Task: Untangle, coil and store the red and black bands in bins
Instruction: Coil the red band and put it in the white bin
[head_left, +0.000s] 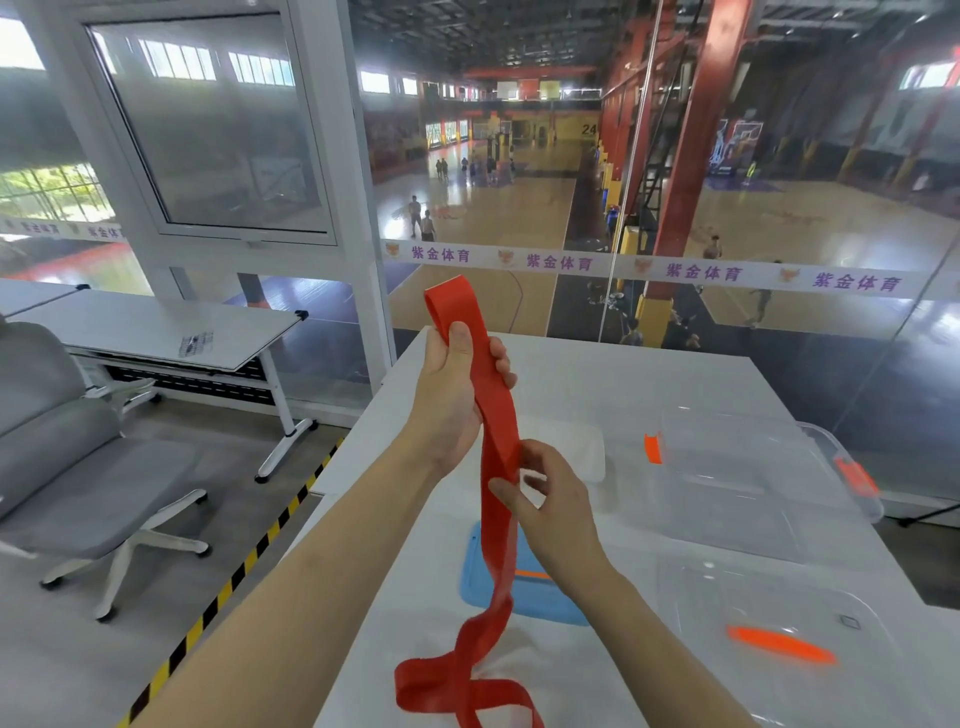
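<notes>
My left hand (449, 395) grips the red band (496, 426) just below its top loop, fingers curled round it. My right hand (558, 506) pinches the same band lower down between thumb and fingers. The band hangs vertically and ends in a twisted heap on the white table (597, 374), passing in front of a blue tray (545, 605). A clear bin (737, 483) with orange latches stands to the right. The strip on the glass (571, 262) reads "紫金体育", repeated; a far wall shows "24".
</notes>
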